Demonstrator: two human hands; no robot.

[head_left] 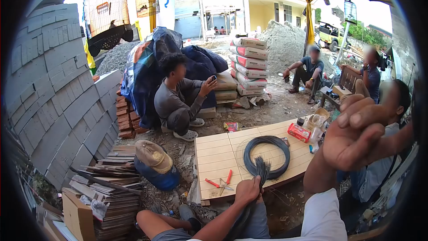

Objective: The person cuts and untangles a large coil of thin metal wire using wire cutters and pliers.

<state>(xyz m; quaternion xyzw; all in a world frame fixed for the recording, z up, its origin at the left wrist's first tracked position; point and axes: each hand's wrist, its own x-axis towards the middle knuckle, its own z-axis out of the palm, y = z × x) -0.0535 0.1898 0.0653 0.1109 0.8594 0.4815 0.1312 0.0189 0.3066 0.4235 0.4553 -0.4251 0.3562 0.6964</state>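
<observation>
My left hand [248,190] is closed around a bundle of thin dark wires [263,169], whose cut ends fan out above the fist. Behind the bundle, a coil of dark wire [285,154] lies on the wooden table [214,151]. Red-handled pliers [221,183] rest with their handles spread near the table's front left part. My right hand [354,136] is raised close to the camera at the right, its fingers curled; whether anything is between them is hidden.
A red packet [299,132] and plastic cups [317,121] sit at the table's right end. A cap [154,156] tops a blue container by stacked boards [116,196]. One person [176,96] squats with a phone beyond the table; several others sit at the right.
</observation>
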